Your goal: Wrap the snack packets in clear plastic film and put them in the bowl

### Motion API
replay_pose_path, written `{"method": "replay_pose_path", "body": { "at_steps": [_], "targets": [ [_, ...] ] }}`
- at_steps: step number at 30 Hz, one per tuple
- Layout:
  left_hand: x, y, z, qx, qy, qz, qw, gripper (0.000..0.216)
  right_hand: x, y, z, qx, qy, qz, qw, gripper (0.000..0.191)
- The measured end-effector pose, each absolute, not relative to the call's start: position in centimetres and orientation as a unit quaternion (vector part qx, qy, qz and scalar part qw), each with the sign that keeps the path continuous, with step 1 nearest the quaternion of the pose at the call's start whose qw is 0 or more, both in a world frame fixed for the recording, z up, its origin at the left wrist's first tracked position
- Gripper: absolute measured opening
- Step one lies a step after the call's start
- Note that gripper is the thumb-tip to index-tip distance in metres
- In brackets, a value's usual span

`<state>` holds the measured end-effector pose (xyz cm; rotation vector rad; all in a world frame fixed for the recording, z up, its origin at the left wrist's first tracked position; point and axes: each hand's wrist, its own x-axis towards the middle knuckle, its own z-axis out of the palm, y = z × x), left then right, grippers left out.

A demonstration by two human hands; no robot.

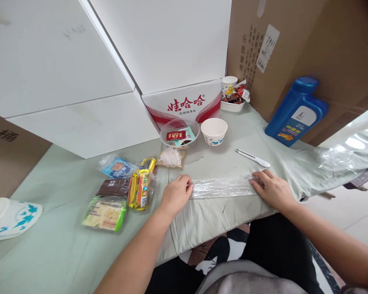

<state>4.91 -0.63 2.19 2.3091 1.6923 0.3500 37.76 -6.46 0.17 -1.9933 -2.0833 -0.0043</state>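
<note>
Two bare forearms stretch over the pale green cloth-covered bench [64, 245] to a crumpled strip of clear plastic wrap [222, 187].
Left hand [176, 194] has its grip clenched on the strip's left end; right hand [271, 188] lies flat on the right end, grip released. White utility knife [253, 158] lies just beyond, snack packets [139, 188] to the left.

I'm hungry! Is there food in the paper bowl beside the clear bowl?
No, that paper bowl shows a bare inside; the packets lie in the clear bowl.

Blue jug [296, 112], white bowl [214, 131] with blue print, pale green cloth [64, 245] — clear, glossy plastic film [222, 187].
</note>
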Motion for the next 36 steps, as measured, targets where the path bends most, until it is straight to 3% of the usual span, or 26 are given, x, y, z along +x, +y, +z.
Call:
{"method": "replay_pose_path", "body": {
  "at_steps": [6, 10, 13, 16, 19, 23, 28, 36],
  "targets": [
    [4.8, -1.2, 2.5, 0.791, 0.589, 0.157, 0.051, 0.010, 39.0, -6.1, 0.8, -0.668, -0.726, 0.050, 0.157, 0.025],
    [5.5, -2.3, 2.7, 0.849, 0.466, 0.239, 0.071, 0.020, 38.7, -6.6, 1.4, -0.650, -0.725, 0.115, 0.196, 0.016],
    [6.0, -2.8, 2.6, 0.898, 0.372, 0.194, 0.130, 0.026, 38.0, -7.7, 2.1, -0.631, -0.704, 0.199, 0.256, 0.013],
    [6.3, -2.7, 2.3, 0.911, 0.373, 0.122, 0.127, 0.029, 37.3, -9.1, 3.6, -0.567, -0.707, 0.306, 0.293, 0.006],
    [6.4, -2.7, 2.1, 0.922, 0.353, 0.088, 0.134, 0.033, 36.6, -9.9, 5.9, -0.429, -0.759, 0.418, 0.255, 0.023],
    [6.8, -3.3, 2.1, 0.942, 0.283, 0.052, 0.173, 0.038, 35.1, -9.1, 8.9, -0.300, -0.718, 0.600, 0.184, 0.021],
    [7.0, -3.7, 2.3, 0.948, 0.240, 0.036, 0.203, 0.043, 32.4, -4.3, 8.4, -0.320, -0.569, 0.701, 0.286, 0.046],
    [6.9, -3.4, 1.6, 0.953, 0.241, 0.034, 0.182, 0.043, 28.7, 2.8, 3.3, -0.425, -0.409, 0.764, 0.263, 0.033]
  ]
}}
